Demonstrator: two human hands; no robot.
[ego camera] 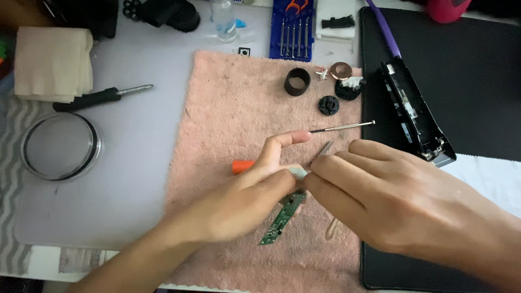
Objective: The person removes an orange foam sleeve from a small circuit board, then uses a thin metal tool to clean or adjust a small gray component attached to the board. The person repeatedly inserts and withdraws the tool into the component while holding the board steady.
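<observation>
Pinching from both sides, the two hands meet just below the middle of the frame over a pink towel (228, 108). The left hand (244, 203) comes in from the lower left, forearm slanting up, fingers curled around the top end of a narrow green circuit board (282, 217); its forefinger sticks out straight toward the upper right. The board runs down and to the left from that grip, its lower end lying on the towel. The right hand (391, 201) enters from the lower right, palm down, knuckles raised, its fingertips closed on thin metal tweezers (324, 150) whose tip points up and to the right. What passes between the tweezers and the board is hidden by the fingers, perhaps a small pale part.

Behind the left hand an orange-handled precision screwdriver (342, 127) lies across the towel, its shaft reaching right. Above it sit a black ring (297, 82), a copper-coloured disc (341, 70) and two small black round parts (329, 104). A long black casing (412, 111) lies opened on a black mat (467, 81) at the right. At upper centre stands a blue screwdriver set (292, 30). On the left are a black-handled screwdriver (100, 97), a clear round dish (61, 145) and a folded cream cloth (51, 62).
</observation>
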